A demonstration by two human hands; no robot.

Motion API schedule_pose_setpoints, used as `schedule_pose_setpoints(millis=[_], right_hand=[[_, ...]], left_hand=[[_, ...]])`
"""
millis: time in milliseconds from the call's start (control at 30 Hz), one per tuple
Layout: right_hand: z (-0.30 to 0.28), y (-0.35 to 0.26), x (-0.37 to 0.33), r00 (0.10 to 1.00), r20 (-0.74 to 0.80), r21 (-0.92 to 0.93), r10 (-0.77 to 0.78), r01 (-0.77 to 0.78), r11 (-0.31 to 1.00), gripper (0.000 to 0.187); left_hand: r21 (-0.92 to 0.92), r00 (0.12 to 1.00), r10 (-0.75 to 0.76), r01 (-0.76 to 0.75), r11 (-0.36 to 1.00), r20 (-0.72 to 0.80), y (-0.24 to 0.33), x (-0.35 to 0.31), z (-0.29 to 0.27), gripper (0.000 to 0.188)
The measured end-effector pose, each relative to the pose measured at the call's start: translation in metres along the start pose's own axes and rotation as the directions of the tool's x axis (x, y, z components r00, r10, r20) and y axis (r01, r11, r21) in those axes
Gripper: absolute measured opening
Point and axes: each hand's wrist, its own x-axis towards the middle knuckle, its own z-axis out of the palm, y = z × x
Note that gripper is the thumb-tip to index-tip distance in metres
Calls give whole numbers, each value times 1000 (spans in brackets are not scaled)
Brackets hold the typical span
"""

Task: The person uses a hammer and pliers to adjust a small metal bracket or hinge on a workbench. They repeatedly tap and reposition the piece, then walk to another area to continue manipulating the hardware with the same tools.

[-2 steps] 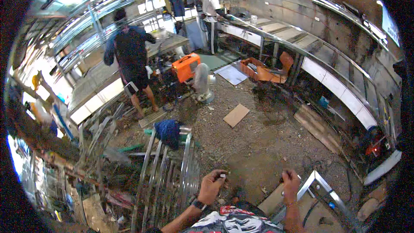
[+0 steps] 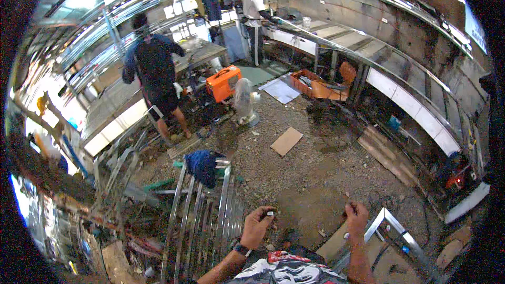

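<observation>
My left hand (image 2: 255, 228), with a dark band at its wrist, is raised in front of my body. Its fingers pinch a small white piece (image 2: 270, 213), too small to name. Level with it and apart from it, my right hand (image 2: 357, 221) is closed, fingers curled; whatever it may hold is hidden. A silver metal frame corner (image 2: 385, 215) lies beside the right hand. To the left of my left hand stands a rack of shiny metal bars (image 2: 197, 205) with a blue cloth (image 2: 201, 167) draped over its end.
A flat brown board (image 2: 286, 142) lies on the gravel ground ahead. Beyond it stand a fan (image 2: 243, 100) and an orange case (image 2: 224, 83). One person (image 2: 152, 66) is at the left bench, another (image 2: 253, 13) farther back. A long workbench (image 2: 363, 47) runs along the right wall.
The whole view has shifted slightly, so the surroundings sit a little farther left. Both hands keep nearly the same pose.
</observation>
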Motion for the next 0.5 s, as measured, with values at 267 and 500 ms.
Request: schedule_pose_setpoints(millis=[267,500], right_hand=[[77,-100,242,955,295,319,30,-129,939,16],[116,-224,418,813,274,927,-514,-81,366,23]], left_hand=[[197,993,27,-5,980,-111,44,186,32,21],[138,991,-62,79,987,-121,57,392,30,23]])
